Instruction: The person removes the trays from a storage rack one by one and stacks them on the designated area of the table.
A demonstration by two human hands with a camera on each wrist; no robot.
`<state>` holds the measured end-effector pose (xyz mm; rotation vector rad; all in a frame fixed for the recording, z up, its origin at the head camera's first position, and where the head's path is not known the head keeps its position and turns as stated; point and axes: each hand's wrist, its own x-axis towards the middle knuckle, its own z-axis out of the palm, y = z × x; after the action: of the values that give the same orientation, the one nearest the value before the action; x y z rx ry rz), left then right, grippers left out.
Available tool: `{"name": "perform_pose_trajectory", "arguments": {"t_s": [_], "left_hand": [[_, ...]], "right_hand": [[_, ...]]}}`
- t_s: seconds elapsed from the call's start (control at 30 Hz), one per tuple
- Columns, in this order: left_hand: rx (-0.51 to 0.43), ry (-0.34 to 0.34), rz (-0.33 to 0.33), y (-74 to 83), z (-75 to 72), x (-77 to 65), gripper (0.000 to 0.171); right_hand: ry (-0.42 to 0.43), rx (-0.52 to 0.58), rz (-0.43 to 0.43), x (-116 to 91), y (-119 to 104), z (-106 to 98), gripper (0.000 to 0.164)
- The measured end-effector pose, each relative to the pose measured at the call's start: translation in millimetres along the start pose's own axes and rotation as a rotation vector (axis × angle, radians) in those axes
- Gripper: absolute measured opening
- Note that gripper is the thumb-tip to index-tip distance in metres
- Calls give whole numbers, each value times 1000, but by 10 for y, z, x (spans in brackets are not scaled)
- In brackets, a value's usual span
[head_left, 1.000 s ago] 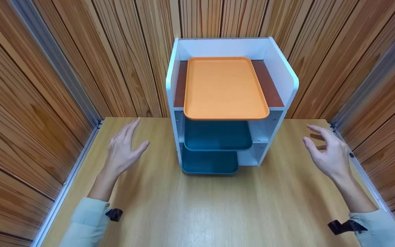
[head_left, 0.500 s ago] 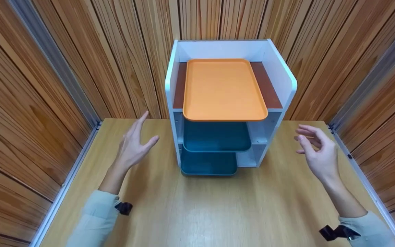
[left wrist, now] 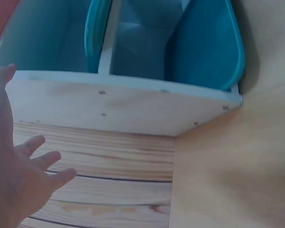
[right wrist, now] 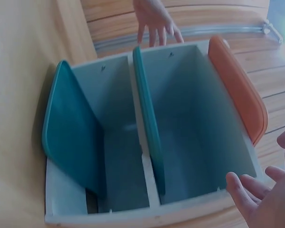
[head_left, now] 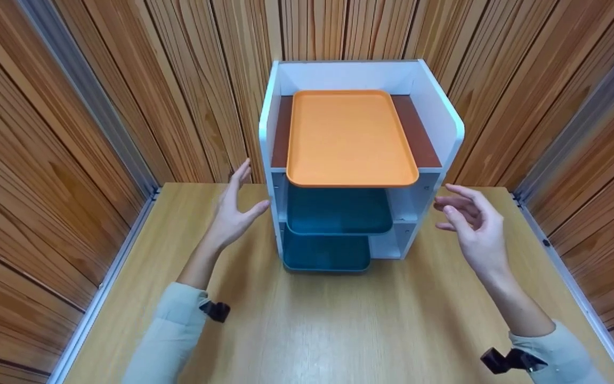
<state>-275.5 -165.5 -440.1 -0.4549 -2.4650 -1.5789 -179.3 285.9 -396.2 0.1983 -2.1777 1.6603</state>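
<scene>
A white shelf unit (head_left: 435, 125) with a brown top board stands at the back of the table. On its top lies an orange tray (head_left: 349, 138), jutting out past the front edge. Two teal trays, an upper one (head_left: 339, 210) and a lower one (head_left: 325, 253), stick out from the levels below. My left hand (head_left: 235, 213) is beside the unit's left side, fingers spread and thumb toward its front edge, holding nothing. On the other side my right hand (head_left: 477, 229), fingers loosely bent, hovers near the right panel, also holding nothing.
Wood-panelled walls (head_left: 205, 96) enclose the table (head_left: 333, 325) at the back and both sides. Metal rails (head_left: 104, 282) run along the table's side edges. Dark wrist cameras (head_left: 215, 310) are worn at both sleeves.
Both hands have moved inward toward the shelf unit, the left one rightward and the right one leftward. The right fingers have bent more. The unit and its trays have stayed put.
</scene>
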Motion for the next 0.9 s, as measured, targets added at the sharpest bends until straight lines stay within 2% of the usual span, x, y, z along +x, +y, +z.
{"name": "perform_pose_trajectory", "arguments": {"t_s": [0.2, 0.37, 0.57, 0.77, 0.9], "left_hand": [[-149, -28, -42, 92, 108, 65, 96], [-220, -41, -49, 146, 168, 88, 98], [-254, -34, -37, 163, 220, 94, 96], [-296, -33, -62, 177, 278, 89, 91], [-300, -19, -42, 175, 305, 105, 89]], "right_hand": [[-72, 172, 102, -19, -157, 114, 53], [-134, 323, 229, -21, -291, 188, 61], [-168, 366, 309, 31, -371, 292, 70], [-189, 414, 371, 110, -419, 381, 77], [-184, 443, 401, 160, -447, 431, 82]]}}
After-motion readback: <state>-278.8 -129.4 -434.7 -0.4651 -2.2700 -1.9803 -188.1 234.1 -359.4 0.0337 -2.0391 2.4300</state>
